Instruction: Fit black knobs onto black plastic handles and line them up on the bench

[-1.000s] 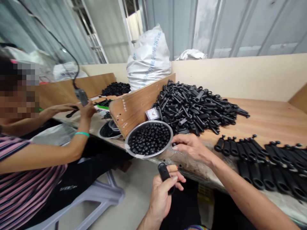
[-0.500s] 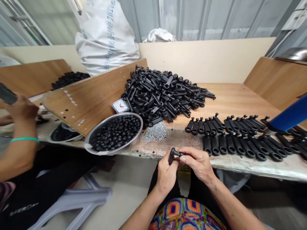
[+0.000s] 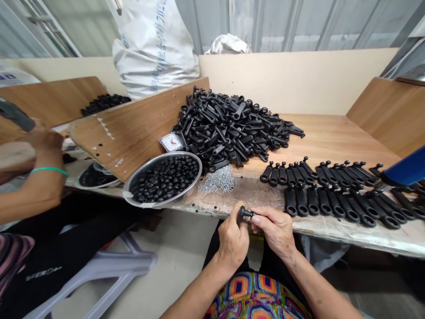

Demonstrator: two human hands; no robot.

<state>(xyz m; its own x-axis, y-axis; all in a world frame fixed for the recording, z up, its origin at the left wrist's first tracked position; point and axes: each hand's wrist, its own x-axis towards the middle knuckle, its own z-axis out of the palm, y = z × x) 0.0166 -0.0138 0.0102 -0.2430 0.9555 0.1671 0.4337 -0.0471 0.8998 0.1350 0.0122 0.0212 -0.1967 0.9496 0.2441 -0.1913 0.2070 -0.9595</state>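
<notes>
In front of my lap, just off the table edge, my left hand (image 3: 233, 235) is closed around a black crank handle (image 3: 244, 213), its stem pointing right. Thumb and fingertips of my right hand (image 3: 275, 228) pinch the end of that stem. Whether a small part sits between those fingertips is hidden. Beyond my hands lies a heap of small silver screws (image 3: 219, 179). Left of it, a metal bowl (image 3: 195, 184) holds many round black knobs (image 3: 164, 179). A large pile of black crank handles (image 3: 229, 126) rises behind. More crank handles (image 3: 332, 201) lie in two rows at the right.
A blue power tool (image 3: 407, 166) reaches in over the rows at the right. A small square clock (image 3: 171, 141) leans by a wooden divider (image 3: 139, 119). Left of the divider, a co-worker's hand (image 3: 44, 137) holds a dark tool beside a plastic stool (image 3: 109, 270).
The view has shifted slightly, so the table's things appear a little further right. My hands keep the same hold on the crank handle. The co-worker's hand and tool show slightly further right.
</notes>
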